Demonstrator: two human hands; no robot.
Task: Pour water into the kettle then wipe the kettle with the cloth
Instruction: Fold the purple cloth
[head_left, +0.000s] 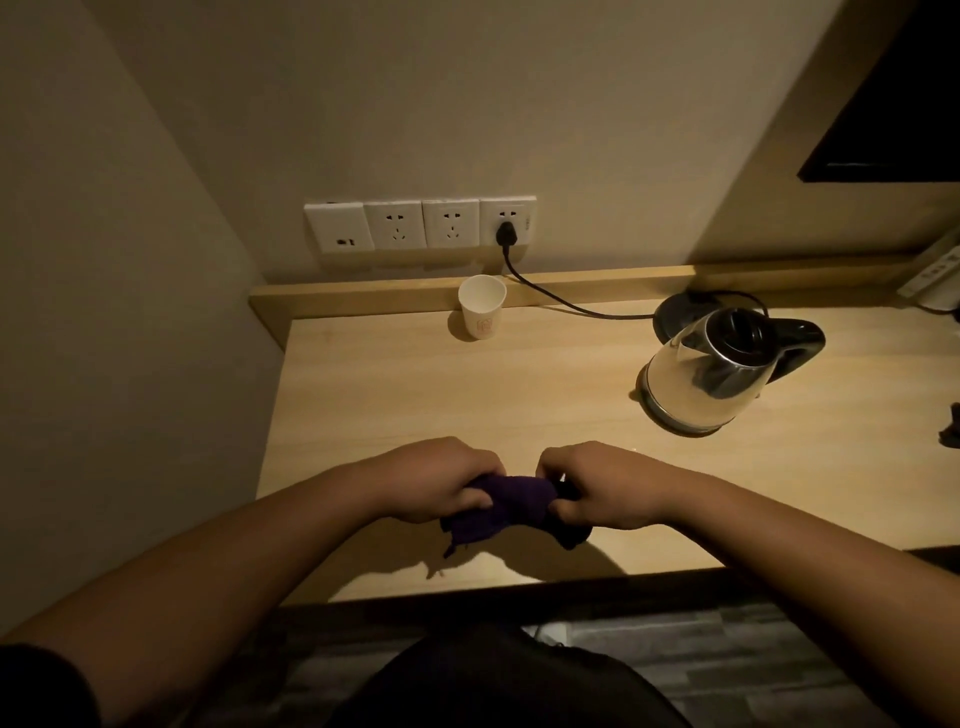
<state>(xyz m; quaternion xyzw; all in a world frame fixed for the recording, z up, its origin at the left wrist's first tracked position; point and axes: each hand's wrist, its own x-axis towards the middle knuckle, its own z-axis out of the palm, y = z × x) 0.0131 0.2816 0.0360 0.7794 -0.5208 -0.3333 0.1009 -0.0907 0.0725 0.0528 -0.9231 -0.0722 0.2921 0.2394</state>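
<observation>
Head view, near edge of desk (363, 395): a dark purple cloth (511, 504) is gripped at both ends, left hand (441, 480) and right hand (602, 483) each clenched on it, fists just apart. Cloth is bunched into a roll, long axis left-right, loose tails hanging below the fists onto the desk surface. Between the hands and the kettle, only bare desk is seen.

Farther right: glass kettle (711, 374) is stood on the desk, off its base; lid closed, spout pointed left, black handle pointed right. Round black base (675, 314) is seen just behind it, partly hidden. Cord (566, 306) is run from there to the rightmost wall socket (508, 222).

At the back ledge: white paper cup (481, 314), upright, well apart from the kettle. A faint printed logo is carried; unreadable.
</observation>
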